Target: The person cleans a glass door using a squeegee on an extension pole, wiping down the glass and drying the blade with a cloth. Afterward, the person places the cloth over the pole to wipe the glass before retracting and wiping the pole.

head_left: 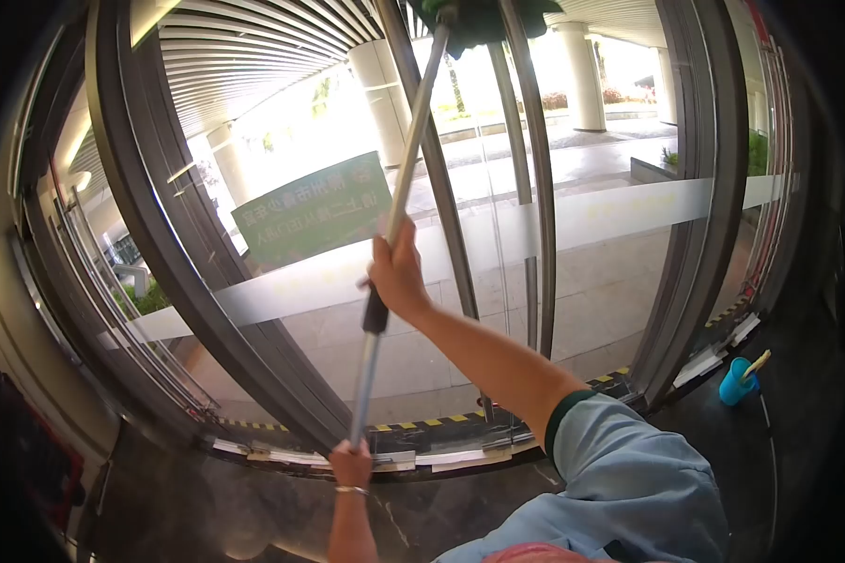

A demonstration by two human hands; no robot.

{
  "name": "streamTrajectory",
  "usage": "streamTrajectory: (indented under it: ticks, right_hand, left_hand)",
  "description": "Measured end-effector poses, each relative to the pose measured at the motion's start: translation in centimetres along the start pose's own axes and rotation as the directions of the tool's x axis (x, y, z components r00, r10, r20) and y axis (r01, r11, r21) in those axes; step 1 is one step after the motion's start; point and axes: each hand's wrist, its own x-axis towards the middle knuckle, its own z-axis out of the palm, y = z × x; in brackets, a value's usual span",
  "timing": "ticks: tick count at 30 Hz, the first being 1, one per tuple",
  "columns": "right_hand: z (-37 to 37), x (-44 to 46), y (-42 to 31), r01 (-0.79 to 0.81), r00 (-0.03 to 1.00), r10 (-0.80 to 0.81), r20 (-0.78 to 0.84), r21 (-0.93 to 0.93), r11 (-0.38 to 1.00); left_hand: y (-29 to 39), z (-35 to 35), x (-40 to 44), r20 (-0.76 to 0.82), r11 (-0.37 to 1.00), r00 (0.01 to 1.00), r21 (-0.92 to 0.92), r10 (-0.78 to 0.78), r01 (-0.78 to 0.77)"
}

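A long telescopic pole (413, 155) slants up across the glass door, with a dark green mop head (483, 26) at its top end, partly cut off by the upper frame edge. My right hand (400, 274) is wrapped around the pole just above its black grip (376, 312). Lower down, my left hand (350, 464) closes round the silver end of the pole. The mop head overlaps the upper part of the metal door frames; whether it touches the glass I cannot tell.
Tall door handles (538, 188) run vertically in front of me. A green sign (314, 208) and a frosted band (591, 214) are on the glass. White strips (455, 458) line the door's foot. To the right, a blue bucket (737, 383) stands on the dark floor.
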Motion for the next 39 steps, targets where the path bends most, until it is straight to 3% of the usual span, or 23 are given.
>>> streamTrajectory:
  ticks: [2, 3, 6, 9, 11, 13, 15, 18, 22, 26, 31, 35, 37, 38, 39]
  right_hand:
    - [-2.2, -3.7, 3.4, -0.014, 1.000, 0.015, 0.023, -0.030, 0.999]
    - [-3.4, -5.5, 5.2, -0.007, 0.999, 0.009, 0.052, -0.040, 0.999]
    - [-6.4, -9.4, 6.7, -0.037, 0.996, 0.046, 0.081, -0.106, 0.994]
    - [-8.1, -9.7, 5.4, -0.100, 0.984, 0.126, 0.122, -0.203, 0.974]
    - [-8.5, -5.9, 3.3, 0.017, 0.991, 0.027, 0.134, -0.314, 0.949]
    - [-8.0, -2.1, 0.0, 0.025, 0.995, 0.015, 0.096, -0.407, 0.913]
    - [-8.0, 1.0, -2.7, 0.023, 0.994, 0.028, 0.102, -0.470, 0.882]
    - [-8.6, 2.1, -5.0, 0.019, 0.990, 0.055, 0.128, -0.513, 0.858]
    - [-9.2, -1.1, -4.0, 0.032, 0.985, 0.052, 0.165, -0.468, 0.883]
    - [-7.3, 2.6, -4.5, 0.098, 0.989, -0.039, 0.144, -0.432, 0.896]
    - [-5.8, 3.0, -5.2, 0.065, 0.994, -0.018, 0.110, -0.436, 0.897]
    - [-7.7, -1.6, -2.8, 0.036, 0.995, -0.001, 0.102, -0.348, 0.937]
    - [-8.6, -2.3, -1.4, -0.012, 0.997, 0.034, 0.070, -0.286, 0.958]
    - [-8.4, -2.1, -1.5, 0.055, 0.997, -0.039, 0.068, -0.252, 0.966]
    - [-8.0, -1.5, -1.5, 0.049, 0.997, -0.034, 0.065, -0.251, 0.967]
  left_hand:
    - [-0.5, 2.6, -4.6, 0.092, 0.985, 0.989, -0.121, -0.117, 0.127]
    - [-1.6, 4.1, -7.0, 0.079, 0.994, 0.995, -0.078, -0.064, 0.070]
    - [-2.9, 7.4, -13.2, 0.232, 0.969, 0.946, -0.037, -0.228, 0.242]
    - [0.4, 8.9, -14.8, 0.362, 0.965, 0.915, -0.118, -0.178, 0.234]
    - [2.2, 11.3, -13.5, 0.352, 0.977, 0.936, -0.196, -0.005, 0.079]
    - [7.6, 11.7, -10.8, 0.384, 0.968, 0.923, -0.241, 0.028, 0.070]
    - [12.1, 11.9, -9.1, 0.409, 0.909, 0.912, -0.387, 0.020, 0.153]
    - [15.0, 11.7, -8.8, 0.451, 0.865, 0.893, -0.444, -0.008, 0.232]
    - [13.9, 10.9, -12.4, 0.294, 0.873, 0.955, -0.473, 0.027, 0.121]
    - [14.9, 9.2, -8.7, 0.225, 0.871, 0.974, -0.480, 0.006, 0.106]
    - [13.4, 8.4, -6.3, 0.285, 0.916, 0.958, -0.380, -0.016, 0.128]
    - [9.0, 9.5, -10.8, 0.284, 0.933, 0.958, -0.337, -0.029, 0.128]
    - [7.4, 8.6, -10.9, 0.191, 0.962, 0.981, -0.264, -0.020, 0.071]
    - [8.1, 6.6, -9.8, 0.261, 0.978, 0.961, -0.160, -0.089, 0.134]
    - [6.1, 7.2, -8.7, 0.227, 0.959, 0.969, -0.241, -0.095, 0.151]
